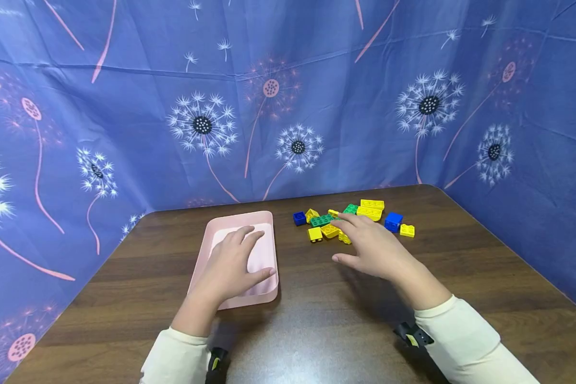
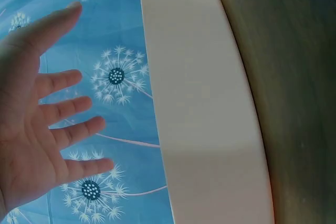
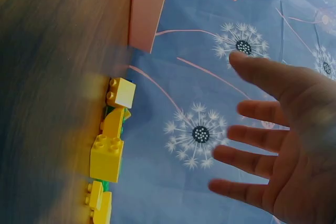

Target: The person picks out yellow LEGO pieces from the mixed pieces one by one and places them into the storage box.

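Observation:
My left hand (image 1: 231, 265) hovers over a shallow pink tray (image 1: 271, 234), its fingers spread and holding nothing. In the left wrist view, the palm of that left hand (image 2: 31, 129) faces the tray's outer wall (image 2: 202, 87). Over the near side of a loose group of toy building bricks is my right hand (image 1: 372, 245), fingers apart and nothing in them. The bricks include a green brick (image 1: 321, 220), a yellow brick (image 1: 315, 234) and a blue brick (image 1: 393, 222). From the right wrist, a yellow brick (image 3: 106, 158) shows on the table beyond the spread right hand (image 3: 294, 145).
The dark wooden table (image 1: 326, 330) ends at a back edge against a blue dandelion-print cloth (image 1: 345, 106). A small dark blue brick (image 1: 300, 218) lies nearest the tray, and a yellow brick (image 1: 407, 230) lies at the group's right end.

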Tool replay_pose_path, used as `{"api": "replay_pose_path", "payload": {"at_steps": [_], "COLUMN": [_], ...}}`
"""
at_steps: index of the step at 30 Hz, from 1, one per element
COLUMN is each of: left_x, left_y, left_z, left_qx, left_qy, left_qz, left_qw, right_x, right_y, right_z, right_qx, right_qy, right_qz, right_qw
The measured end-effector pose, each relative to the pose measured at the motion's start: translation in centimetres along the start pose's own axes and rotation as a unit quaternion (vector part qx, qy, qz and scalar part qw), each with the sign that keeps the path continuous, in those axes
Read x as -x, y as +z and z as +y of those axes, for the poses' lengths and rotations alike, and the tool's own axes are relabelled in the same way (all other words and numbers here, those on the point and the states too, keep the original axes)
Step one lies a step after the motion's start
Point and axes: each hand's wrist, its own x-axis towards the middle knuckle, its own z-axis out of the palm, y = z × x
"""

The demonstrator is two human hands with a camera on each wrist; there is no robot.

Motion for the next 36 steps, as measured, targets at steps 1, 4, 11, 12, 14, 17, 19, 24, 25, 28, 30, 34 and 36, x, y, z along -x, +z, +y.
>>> {"api": "replay_pose_path", "payload": {"at_steps": [1,4,11,12,14,17,19,24,25,28,30,34,36], "left_x": [0.0,-0.1,-0.1,-0.1,-0.1,0.0,-0.1,-0.1,-0.1,-0.1,0.0,0.2,0.3], "left_y": [0.0,-0.1,-0.2,-0.3,-0.4,-0.5,-0.7,-1.2,-1.3,-1.5,-1.7,-2.0,-2.2], "left_z": [-0.1,-0.4,-1.2,-1.3,-1.6,-2.0,-2.3,-3.2,-3.4,-4.0,-4.4,-5.3,-5.9], "left_qx": [0.008,0.026,0.036,0.037,0.041,0.047,0.052,0.062,0.063,0.065,0.062,0.052,0.051], "left_qy": [0.002,0.012,0.021,0.020,0.020,0.021,0.021,0.016,0.014,0.010,0.003,-0.019,-0.028], "left_qz": [0.001,0.005,0.014,0.014,0.014,0.012,0.012,0.016,0.018,0.024,0.025,0.019,0.017], "left_qw": [1.0000,0.9996,0.9990,0.9990,0.9989,0.9986,0.9984,0.9978,0.9977,0.9975,0.9978,0.9983,0.9982], "right_x": [0.0,-0.1,-0.2,-0.2,-0.2,-0.2,-0.2,-0.2,-0.2,-0.2,-0.2,-0.1,-0.1], "right_y": [0.0,0.0,0.0,0.0,0.0,0.0,0.0,-0.1,-0.2,-0.2,-0.3,-0.3,-0.4], "right_z": [0.0,0.2,0.4,0.4,0.4,0.5,0.5,0.8,0.8,1.0,1.1,1.3,1.3], "right_qx": [0.002,0.011,0.023,0.024,0.025,0.026,0.025,0.022,0.021,0.018,0.016,0.017,0.017], "right_qy": [-0.002,-0.004,-0.006,-0.006,-0.006,0.000,0.003,0.005,0.004,0.003,0.003,0.013,0.016], "right_qz": [0.001,0.001,0.005,0.006,0.007,0.005,0.003,0.005,0.007,0.011,0.012,0.007,0.007], "right_qw": [1.000,1.000,1.000,1.000,1.000,1.000,1.000,1.000,1.000,1.000,1.000,1.000,1.000]}}
